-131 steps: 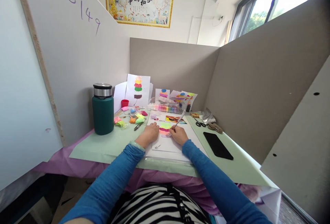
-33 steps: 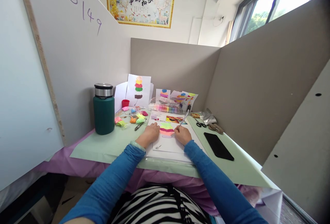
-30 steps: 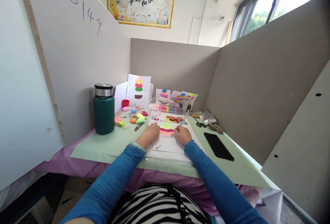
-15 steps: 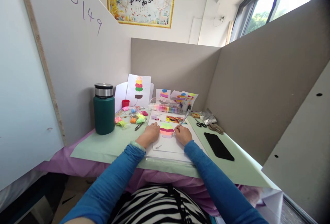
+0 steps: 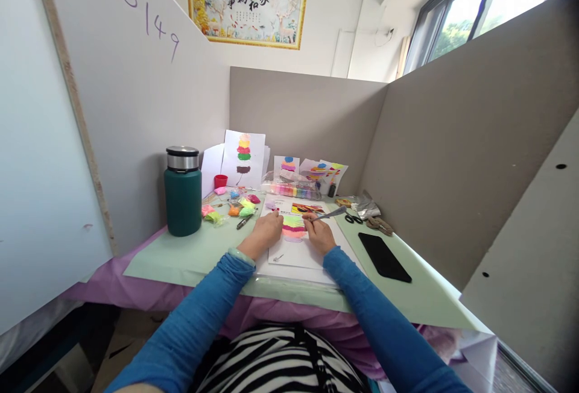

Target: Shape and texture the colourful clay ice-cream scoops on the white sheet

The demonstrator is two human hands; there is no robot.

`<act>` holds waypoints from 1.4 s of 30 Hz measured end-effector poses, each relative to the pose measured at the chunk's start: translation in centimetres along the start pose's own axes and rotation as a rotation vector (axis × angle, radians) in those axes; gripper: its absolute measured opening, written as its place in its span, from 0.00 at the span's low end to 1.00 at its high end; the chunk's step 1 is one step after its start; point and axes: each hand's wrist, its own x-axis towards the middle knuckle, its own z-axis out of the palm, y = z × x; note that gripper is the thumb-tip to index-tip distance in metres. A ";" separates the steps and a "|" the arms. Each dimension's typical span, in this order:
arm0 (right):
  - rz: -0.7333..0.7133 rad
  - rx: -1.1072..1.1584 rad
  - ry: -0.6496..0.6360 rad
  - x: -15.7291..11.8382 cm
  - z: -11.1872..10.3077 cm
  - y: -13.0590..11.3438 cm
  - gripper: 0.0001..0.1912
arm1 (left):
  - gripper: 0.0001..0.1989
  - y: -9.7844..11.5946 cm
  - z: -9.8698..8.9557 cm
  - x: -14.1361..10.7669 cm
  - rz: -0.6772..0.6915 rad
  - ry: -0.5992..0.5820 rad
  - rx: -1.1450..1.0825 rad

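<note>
A white sheet of paper [image 5: 301,255] lies before me with a striped patch of colour [image 5: 294,228] in green, dark pink, peach and lilac, like pressed modelling clay. My right hand [image 5: 320,235] is closed around a metal fork [image 5: 333,213], its handle pointing right and nearly level above the sheet. The fork's tines are mostly hidden by the fingers. On the left side of the patch, my left hand [image 5: 268,231] rests with its fingers curled together; whether anything small is in them is hidden. A lilac lump [image 5: 271,205] lies just beyond it.
Bags of coloured clay [image 5: 235,207] and a pen [image 5: 245,222] lie to the left, beside a green flask [image 5: 183,191]. Behind stand a clay picture [image 5: 244,158] and a clear pack [image 5: 292,188]. Scissors [image 5: 353,218] and a black phone [image 5: 384,257] lie right.
My right hand has tipped the fork from steep to nearly level, lifting its tines off the lower edge of the patch. My left hand's fingers have curled in, shifting slightly right.
</note>
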 end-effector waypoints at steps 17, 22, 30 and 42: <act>-0.116 0.284 0.008 -0.2 0.2 -1.0 0.13 | 0.09 1.1 -1.0 0.3 0.076 0.092 -0.346; 0.103 0.495 0.080 0.0 0.1 -1.2 0.22 | 0.08 0.8 -1.0 0.4 -0.020 0.105 -0.395; 0.064 0.699 -0.167 0.0 0.0 -2.9 0.24 | 0.06 0.9 -1.0 0.1 0.164 0.101 -0.539; 0.389 -0.477 -0.244 0.0 -0.8 -0.5 0.12 | 0.08 -0.9 0.7 1.3 -0.195 -0.050 -0.899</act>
